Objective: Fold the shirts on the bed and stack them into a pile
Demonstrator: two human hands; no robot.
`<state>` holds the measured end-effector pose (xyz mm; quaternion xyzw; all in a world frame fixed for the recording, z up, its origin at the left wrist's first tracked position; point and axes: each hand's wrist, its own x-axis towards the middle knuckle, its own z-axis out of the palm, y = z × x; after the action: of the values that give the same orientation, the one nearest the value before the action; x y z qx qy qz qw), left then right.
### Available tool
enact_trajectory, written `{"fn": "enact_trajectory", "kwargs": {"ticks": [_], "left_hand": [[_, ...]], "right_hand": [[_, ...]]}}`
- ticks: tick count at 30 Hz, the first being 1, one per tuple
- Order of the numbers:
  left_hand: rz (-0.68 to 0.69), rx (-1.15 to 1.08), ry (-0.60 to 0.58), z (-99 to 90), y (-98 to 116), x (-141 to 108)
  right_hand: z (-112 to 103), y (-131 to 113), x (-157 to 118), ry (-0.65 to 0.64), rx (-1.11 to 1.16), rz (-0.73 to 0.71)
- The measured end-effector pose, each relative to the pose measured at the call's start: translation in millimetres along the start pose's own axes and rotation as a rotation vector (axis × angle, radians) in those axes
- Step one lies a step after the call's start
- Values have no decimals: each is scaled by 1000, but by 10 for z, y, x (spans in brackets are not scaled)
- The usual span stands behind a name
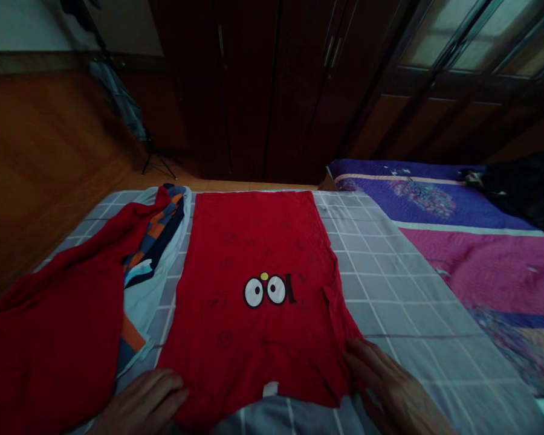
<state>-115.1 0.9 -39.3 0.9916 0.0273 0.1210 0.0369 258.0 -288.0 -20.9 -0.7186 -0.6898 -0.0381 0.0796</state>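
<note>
A red shirt (pixel 254 241) with two cartoon eyes and a yellow dot printed on it lies spread on a grey checked sheet (pixel 372 272). Its neckline, with a white tag, faces the bottom of the view. My left hand (pixel 145 402) rests at the shirt's lower left corner, fingers bent and close together; whether they pinch the cloth is hard to see. At the lower right, my right hand (pixel 390 383) touches the sleeve edge, its fingers extended over the red cloth.
Left of the shirt lies a pile of clothes (pixel 72 314), red on top with orange, navy and pale blue pieces. A purple and pink bed (pixel 480 254) stands at right with a dark garment (pixel 526 187). Behind are a dark wardrobe (pixel 272 90) and a thin stand (pixel 152 151).
</note>
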Motion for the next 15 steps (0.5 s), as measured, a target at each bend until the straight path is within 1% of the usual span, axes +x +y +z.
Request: {"fn": "enact_trajectory", "kwargs": {"ticks": [2, 4, 6, 9, 12, 14, 15], "left_hand": [[66, 31, -41, -61, -20, 61], [72, 73, -72, -92, 7, 80], [27, 106, -65, -79, 69, 61], [-60, 104, -26, 6, 159, 6], [-126, -2, 28, 65, 172, 7], [-181, -96, 26, 38, 134, 68], [-218, -143, 6, 5, 107, 114]], "right_hand": [[71, -13, 1, 2, -35, 1], [114, -28, 8, 23, -65, -10], [134, -41, 12, 42, -91, -15], [122, -62, 24, 55, -121, -28], [67, -95, 68, 33, -131, -37], [26, -116, 114, 4, -128, -37], [11, -123, 139, -3, -129, -37]]}}
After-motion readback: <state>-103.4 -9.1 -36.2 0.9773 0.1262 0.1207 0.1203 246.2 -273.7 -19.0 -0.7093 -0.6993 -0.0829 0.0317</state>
